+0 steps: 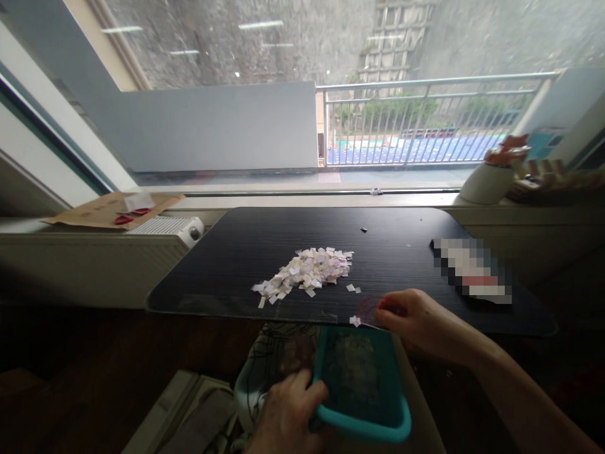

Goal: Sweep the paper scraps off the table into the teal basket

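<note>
My left hand point(293, 407) is closed on the near left rim of a teal plastic basket point(362, 430), which is tilted just below the table's front edge. Pale paper bits show dimly inside it. Over the front edge, my right hand point(406, 312) is closed in a pinch; what it holds is hard to make out. Beside its fingertips are a faint reddish ring-like shape point(371, 308) and a small white paper piece point(355, 321). A pile of small cut paper pieces point(312, 271) lies mid-table, with a couple of loose bits point(350, 288) nearer my right hand.
The dark table point(212, 252) stands against the window sill. A blurred-out phone-like object point(472, 271) lies on its right side. Red-handled scissors point(132, 216) rest on brown paper point(94, 211) over the radiator point(165, 227) at left. A white pot point(486, 181) stands at right.
</note>
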### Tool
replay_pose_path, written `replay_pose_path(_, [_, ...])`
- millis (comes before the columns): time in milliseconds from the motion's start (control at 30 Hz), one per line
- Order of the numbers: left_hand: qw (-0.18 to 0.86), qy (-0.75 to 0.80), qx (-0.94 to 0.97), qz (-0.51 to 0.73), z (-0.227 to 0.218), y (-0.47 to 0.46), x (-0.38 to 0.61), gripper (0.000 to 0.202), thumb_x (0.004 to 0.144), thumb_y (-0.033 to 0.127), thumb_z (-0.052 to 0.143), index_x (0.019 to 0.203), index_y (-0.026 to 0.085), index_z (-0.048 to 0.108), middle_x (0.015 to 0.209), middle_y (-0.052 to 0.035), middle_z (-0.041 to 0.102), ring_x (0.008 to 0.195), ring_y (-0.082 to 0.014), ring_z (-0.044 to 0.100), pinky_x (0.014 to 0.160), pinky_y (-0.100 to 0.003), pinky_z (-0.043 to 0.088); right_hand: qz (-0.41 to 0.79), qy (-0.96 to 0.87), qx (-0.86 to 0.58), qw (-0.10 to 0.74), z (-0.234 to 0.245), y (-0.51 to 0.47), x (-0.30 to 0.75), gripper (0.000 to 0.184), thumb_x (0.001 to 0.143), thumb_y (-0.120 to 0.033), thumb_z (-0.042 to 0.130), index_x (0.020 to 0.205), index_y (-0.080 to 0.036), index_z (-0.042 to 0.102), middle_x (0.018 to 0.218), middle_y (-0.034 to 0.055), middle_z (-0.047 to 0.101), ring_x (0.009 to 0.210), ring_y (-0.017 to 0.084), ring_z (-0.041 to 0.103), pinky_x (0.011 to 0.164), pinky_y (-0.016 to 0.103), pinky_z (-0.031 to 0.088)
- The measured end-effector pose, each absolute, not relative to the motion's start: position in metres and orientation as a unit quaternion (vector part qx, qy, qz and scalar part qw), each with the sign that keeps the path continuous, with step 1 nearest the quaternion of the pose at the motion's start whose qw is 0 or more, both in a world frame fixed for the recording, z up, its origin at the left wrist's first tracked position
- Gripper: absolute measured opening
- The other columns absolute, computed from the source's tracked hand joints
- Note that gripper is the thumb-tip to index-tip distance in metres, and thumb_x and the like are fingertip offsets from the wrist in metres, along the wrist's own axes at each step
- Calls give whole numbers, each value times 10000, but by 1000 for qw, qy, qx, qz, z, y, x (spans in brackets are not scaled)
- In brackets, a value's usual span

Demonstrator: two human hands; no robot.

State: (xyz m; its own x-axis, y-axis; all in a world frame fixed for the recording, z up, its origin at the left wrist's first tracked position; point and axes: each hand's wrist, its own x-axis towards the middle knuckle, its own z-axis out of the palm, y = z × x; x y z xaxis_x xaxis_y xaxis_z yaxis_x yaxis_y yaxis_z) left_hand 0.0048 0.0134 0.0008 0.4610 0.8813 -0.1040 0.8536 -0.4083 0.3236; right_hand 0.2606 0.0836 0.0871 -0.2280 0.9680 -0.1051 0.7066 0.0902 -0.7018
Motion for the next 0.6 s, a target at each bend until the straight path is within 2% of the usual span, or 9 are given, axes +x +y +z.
replay_pose_path(133, [170,521,835,50,3,12,6,157,674,168,673,754,236,557,830,7,533,783,-186,538,627,-268,335,388,-689,-587,173,86,71,272,291,827,-357,477,747,-166,680,524,-23,511,443,85,421,374,192,259])
replay_pose_path(333, [163,515,840,47,0,11,4,168,652,159,653,759,241,552,827,13,532,767,-180,533,616,-259,335,314,-704,-591,239,84,78,266,319,834,-377,475,696,-151,654,537,-21,504,495,90,407,434,193,300])
replay_pose_path(500, [161,514,841,40,-2,12,3,168,657,178,660,768,237,549,829,9,529,773,-185,534,622,-261,339,344,-713,-575,207,83,75,265,306,830,-364,480,702,-161,668,531,-25,503,479,86,414,421,196,280])
replay_pose_path(600, [161,513,842,36,-1,12,6,157,669,180,663,765,235,552,832,6,529,775,-187,535,626,-262,341,329,-707,-582,231,83,79,267,322,827,-388,481,726,-154,678,537,-19,515,481,88,420,423,198,289])
